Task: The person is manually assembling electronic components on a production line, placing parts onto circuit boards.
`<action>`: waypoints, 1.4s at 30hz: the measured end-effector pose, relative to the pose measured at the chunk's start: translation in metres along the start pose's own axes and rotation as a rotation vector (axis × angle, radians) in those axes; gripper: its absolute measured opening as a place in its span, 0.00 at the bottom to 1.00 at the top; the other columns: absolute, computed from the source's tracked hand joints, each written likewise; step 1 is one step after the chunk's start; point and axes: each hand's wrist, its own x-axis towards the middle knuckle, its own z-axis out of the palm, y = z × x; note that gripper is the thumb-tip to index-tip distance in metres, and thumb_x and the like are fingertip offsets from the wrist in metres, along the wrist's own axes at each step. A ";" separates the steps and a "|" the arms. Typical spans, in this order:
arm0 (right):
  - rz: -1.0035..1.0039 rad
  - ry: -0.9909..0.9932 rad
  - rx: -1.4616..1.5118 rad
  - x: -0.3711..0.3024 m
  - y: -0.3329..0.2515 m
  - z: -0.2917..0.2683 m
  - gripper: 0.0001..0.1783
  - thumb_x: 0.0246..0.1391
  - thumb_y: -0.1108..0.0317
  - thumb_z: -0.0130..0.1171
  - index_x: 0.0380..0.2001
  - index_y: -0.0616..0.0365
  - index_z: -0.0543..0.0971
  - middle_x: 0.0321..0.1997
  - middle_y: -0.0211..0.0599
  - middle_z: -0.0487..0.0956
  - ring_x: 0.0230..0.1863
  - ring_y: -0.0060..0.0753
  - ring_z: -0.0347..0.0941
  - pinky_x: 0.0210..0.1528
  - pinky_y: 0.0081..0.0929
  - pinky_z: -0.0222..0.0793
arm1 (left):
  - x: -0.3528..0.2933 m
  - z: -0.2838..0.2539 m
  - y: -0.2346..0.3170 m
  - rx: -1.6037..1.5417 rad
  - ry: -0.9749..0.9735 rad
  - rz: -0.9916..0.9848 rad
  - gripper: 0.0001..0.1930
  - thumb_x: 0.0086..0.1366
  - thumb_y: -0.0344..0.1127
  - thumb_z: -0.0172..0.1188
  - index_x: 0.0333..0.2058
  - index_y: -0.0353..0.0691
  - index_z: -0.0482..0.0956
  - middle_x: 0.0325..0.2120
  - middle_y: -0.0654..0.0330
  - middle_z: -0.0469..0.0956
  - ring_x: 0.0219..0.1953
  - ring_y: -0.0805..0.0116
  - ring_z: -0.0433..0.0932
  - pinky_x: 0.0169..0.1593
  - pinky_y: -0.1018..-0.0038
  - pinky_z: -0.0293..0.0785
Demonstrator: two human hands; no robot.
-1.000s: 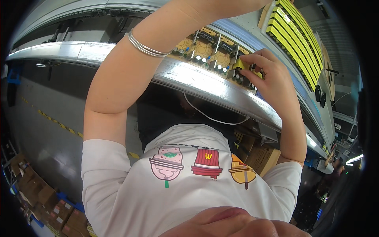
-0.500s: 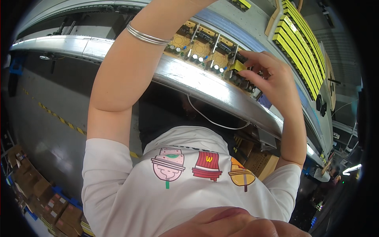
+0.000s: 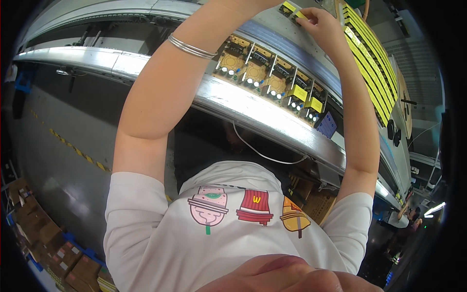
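Above the bench, my right hand (image 3: 323,28) pinches a small yellow-topped transformer (image 3: 300,15) between thumb and fingers. Another yellow-topped part (image 3: 287,7) lies just left of it. My left hand (image 3: 258,2) reaches to the top edge, where its fingers are cut off from view. Below my arms, a row of tan circuit boards (image 3: 254,72) with capacitors and dark heat sinks stands along the metal rail. On the two rightmost boards sit a yellow transformer (image 3: 297,92) and a second yellow transformer (image 3: 314,104).
A bright metal rail (image 3: 258,100) runs along the bench front. Stacked rows of yellow-topped parts (image 3: 372,68) fill the right side. A lit screen (image 3: 327,125) stands at the row's right end. Cardboard boxes (image 3: 51,233) lie at lower left; people (image 3: 401,221) are far right.
My right hand has left the board row and moved up to the yellow parts at the back. A yellow transformer it was holding now sits on a board. My left arm shifted slightly right.
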 end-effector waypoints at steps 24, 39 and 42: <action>-0.087 -0.204 0.238 -0.146 -0.046 -0.021 0.12 0.55 0.71 0.68 0.43 0.63 0.85 0.40 0.31 0.78 0.35 0.26 0.70 0.37 0.22 0.66 | -0.006 0.000 0.014 -0.025 -0.123 -0.002 0.17 0.69 0.41 0.58 0.26 0.36 0.85 0.20 0.59 0.81 0.27 0.63 0.76 0.35 0.71 0.73; -0.253 -0.022 0.111 -0.090 -0.031 -0.042 0.15 0.59 0.65 0.68 0.49 0.56 0.86 0.33 0.32 0.82 0.29 0.23 0.70 0.30 0.20 0.65 | -0.001 -0.006 0.011 0.108 -0.182 -0.122 0.17 0.69 0.42 0.57 0.26 0.37 0.85 0.22 0.57 0.82 0.27 0.58 0.77 0.35 0.67 0.74; -0.136 0.067 -0.028 -0.029 -0.015 -0.022 0.17 0.60 0.63 0.67 0.51 0.55 0.85 0.36 0.33 0.85 0.31 0.21 0.74 0.32 0.17 0.68 | -0.008 0.006 0.002 0.051 -0.087 -0.028 0.17 0.69 0.42 0.57 0.26 0.37 0.85 0.22 0.57 0.83 0.28 0.57 0.78 0.35 0.66 0.75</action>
